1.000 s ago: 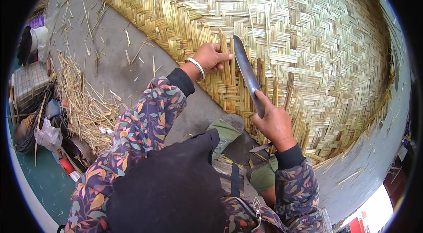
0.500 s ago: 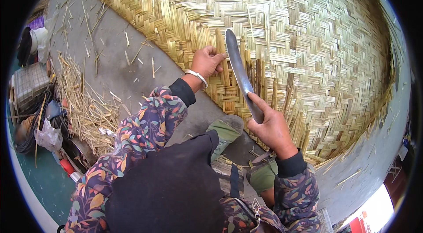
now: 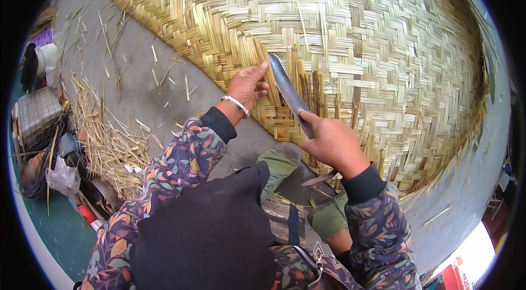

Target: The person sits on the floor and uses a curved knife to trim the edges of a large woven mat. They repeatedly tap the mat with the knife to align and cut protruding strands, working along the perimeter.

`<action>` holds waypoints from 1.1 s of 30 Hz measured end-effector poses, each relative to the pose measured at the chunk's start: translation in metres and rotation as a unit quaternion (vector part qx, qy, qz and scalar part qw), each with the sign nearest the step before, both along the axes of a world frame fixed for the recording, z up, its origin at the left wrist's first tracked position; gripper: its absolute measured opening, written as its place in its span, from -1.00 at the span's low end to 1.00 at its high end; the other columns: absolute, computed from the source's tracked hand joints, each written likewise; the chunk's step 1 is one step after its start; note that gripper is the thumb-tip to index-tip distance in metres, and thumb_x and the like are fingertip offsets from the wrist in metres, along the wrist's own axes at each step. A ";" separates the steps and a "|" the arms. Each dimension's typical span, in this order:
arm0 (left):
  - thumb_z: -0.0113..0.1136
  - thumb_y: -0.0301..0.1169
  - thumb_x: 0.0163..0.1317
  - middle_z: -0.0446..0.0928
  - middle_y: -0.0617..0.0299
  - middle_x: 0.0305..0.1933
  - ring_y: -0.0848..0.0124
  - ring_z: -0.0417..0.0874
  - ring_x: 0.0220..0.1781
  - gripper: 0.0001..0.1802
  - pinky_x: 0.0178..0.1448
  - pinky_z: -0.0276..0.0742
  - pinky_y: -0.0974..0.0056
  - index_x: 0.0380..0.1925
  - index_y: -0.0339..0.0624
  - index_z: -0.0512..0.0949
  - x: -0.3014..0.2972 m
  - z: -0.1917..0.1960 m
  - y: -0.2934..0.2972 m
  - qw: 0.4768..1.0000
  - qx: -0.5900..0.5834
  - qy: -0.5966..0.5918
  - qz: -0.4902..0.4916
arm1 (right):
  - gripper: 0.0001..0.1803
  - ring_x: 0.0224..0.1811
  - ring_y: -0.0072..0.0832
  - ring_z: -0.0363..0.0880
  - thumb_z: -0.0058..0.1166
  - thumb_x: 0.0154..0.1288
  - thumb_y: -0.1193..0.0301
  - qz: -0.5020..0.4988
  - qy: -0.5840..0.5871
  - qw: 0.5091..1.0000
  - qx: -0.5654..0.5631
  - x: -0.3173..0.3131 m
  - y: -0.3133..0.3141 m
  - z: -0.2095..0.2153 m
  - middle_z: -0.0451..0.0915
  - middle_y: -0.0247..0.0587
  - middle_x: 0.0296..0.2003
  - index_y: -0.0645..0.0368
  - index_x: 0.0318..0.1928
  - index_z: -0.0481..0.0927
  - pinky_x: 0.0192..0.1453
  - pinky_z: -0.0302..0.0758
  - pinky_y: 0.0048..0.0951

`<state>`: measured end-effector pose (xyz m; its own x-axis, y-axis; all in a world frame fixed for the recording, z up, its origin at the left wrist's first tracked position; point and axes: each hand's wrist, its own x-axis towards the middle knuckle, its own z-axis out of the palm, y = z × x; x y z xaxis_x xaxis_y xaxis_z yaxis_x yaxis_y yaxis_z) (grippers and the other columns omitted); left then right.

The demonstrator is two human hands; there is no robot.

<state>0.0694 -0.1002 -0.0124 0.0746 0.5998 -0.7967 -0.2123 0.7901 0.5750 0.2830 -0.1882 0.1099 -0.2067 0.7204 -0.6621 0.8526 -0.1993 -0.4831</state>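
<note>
A large mat (image 3: 372, 38) of flat, split reed strips in a diagonal weave lies before me. My left hand (image 3: 249, 90), with a white bangle at the wrist, is closed at the mat's near left edge; its thumb presses on an upright reed strip (image 3: 265, 70). Gripped in my right hand (image 3: 337, 146) is a long, curved, grooved metal tool (image 3: 286, 86). Its rounded tip rests beside that strip, and a dark pointed end shows below the hand. Several loose strip ends (image 3: 316, 92) stand up from the weave to the right of the tool.
Grey floor (image 3: 145, 62) strewn with reed scraps runs along the mat's left edge. A heap of straw-like offcuts (image 3: 107, 142) lies farther left, beside a clear plastic bag (image 3: 63, 174) and a wire-mesh crate (image 3: 37, 109). Green shoes (image 3: 278, 169) show below the mat's near edge.
The tool's tip has come down and left toward the strip under my left thumb. My right hand has turned, baring the tool's pointed rear end. The strip leans farther left.
</note>
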 end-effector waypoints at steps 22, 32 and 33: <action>0.33 -0.17 0.27 0.48 0.48 -0.56 0.64 0.48 -0.66 -0.75 -0.58 0.41 0.48 -0.43 0.01 0.49 0.006 0.001 -0.003 0.999 0.011 0.026 0.024 | -0.34 -0.46 -0.07 0.67 0.18 0.06 0.30 -0.042 -0.029 0.994 0.093 -0.031 -0.019 -0.043 0.65 -0.02 -0.51 -0.09 0.27 0.44 -0.33 0.60 -0.07; 0.30 -0.35 0.22 0.42 0.40 -0.58 0.62 0.29 -0.70 -0.86 -0.61 0.23 0.42 -0.36 -0.08 0.51 0.017 0.028 -0.015 0.996 -0.090 -0.002 -0.005 | -0.31 -0.42 -0.13 0.69 0.19 0.10 0.30 -0.053 -0.066 0.991 0.104 -0.048 -0.006 -0.071 0.67 -0.08 -0.46 -0.15 0.31 0.38 -0.34 0.61 -0.10; 0.30 -0.34 0.22 0.43 0.39 -0.57 0.62 0.29 -0.70 -0.85 -0.61 0.23 0.41 -0.36 -0.07 0.51 0.018 0.027 -0.014 0.994 -0.112 0.011 0.002 | -0.31 -0.42 -0.13 0.69 0.18 0.10 0.30 -0.048 -0.071 0.991 0.105 -0.049 -0.006 -0.072 0.68 -0.09 -0.46 -0.16 0.31 0.38 -0.35 0.61 -0.10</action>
<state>0.0875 -0.1138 0.0151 0.0542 0.4070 -0.9118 -0.2055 0.8981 0.3887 0.2341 -0.1940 0.0382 -0.0459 0.8568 -0.5136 0.8973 -0.1907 -0.3982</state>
